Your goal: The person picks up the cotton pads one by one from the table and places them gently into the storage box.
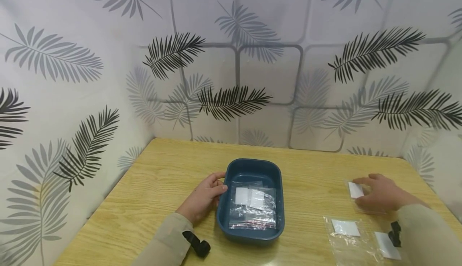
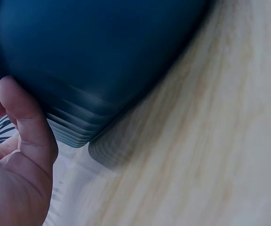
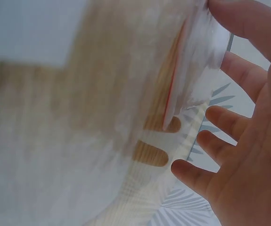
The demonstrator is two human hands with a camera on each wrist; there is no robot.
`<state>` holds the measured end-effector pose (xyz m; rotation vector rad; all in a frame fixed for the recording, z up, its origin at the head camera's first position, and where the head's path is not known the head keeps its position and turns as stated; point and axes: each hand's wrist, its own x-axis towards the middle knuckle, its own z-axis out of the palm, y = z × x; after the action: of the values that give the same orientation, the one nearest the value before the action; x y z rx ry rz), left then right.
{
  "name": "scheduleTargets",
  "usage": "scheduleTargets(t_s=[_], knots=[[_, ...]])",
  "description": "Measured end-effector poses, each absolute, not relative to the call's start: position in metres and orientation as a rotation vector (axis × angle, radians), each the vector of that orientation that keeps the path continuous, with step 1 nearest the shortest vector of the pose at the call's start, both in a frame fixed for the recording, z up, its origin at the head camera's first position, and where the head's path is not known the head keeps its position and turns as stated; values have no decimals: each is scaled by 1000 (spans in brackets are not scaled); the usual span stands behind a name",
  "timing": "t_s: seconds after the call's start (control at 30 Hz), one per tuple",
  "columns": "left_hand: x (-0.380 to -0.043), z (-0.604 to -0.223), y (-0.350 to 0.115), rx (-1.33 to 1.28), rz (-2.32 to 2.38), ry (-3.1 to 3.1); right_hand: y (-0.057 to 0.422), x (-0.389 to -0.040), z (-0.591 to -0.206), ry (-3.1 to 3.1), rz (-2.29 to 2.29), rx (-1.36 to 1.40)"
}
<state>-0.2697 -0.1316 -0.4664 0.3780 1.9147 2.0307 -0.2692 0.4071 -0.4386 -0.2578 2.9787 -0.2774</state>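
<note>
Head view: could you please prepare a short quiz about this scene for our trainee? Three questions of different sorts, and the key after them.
1. What lies inside the blue tray?
2. True or false: the left hand grips the tray at its left side.
3. Where in this view is the right hand?
a) inside the tray
b) to the right of the tray
c) to the left of the tray

Key:
1. Clear plastic bags, with white rectangles showing.
2. True.
3. b, at another clear bag.
</note>
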Motion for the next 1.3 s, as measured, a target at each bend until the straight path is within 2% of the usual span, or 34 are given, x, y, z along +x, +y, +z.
scheduleTargets(t_s=[1.3], knots=[[-269, -466, -131, 363, 2040, 1895, 409, -265, -439, 3062, -454, -329]])
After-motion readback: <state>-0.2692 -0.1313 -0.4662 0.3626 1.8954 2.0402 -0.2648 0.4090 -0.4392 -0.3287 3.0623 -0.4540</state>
